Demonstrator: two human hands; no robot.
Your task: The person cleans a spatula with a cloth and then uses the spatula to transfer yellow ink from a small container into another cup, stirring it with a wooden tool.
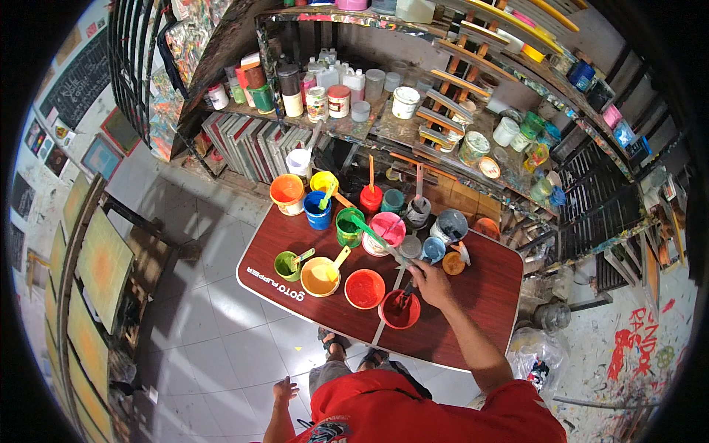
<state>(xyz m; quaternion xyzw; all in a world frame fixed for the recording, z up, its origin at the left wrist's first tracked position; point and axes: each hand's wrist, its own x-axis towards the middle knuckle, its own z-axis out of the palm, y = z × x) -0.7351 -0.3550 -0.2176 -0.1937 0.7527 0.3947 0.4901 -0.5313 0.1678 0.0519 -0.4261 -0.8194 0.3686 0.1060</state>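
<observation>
One long green-and-grey tool (375,237) is grasped in the right hand (430,283), and its green end reaches over the pink bucket (375,249) toward the green bucket (348,241). A dark handle (407,292) stands in the red pail (401,320) beneath the same hand; whether the fingers also grip it cannot be told. The left hand (284,389) is unloaded, its fingers loosely spread, above the tiled floor (221,343) and apart from the table (465,325). The red pail sits near the table's front edge, just beside an orange-red pail (365,308). Left of that follow a yellow pan (319,294) with its own handle and a small green cup (286,277) holding a stirrer. Farther back stand a blue bucket (317,221), an orange bucket (289,210) and a red jar (371,207) with an upright orange stick (371,171). Beyond the table, a paint-spattered shelf (384,133) carries tubs and bottles. Gradient-coloured panels (103,262) are racked at far left.
</observation>
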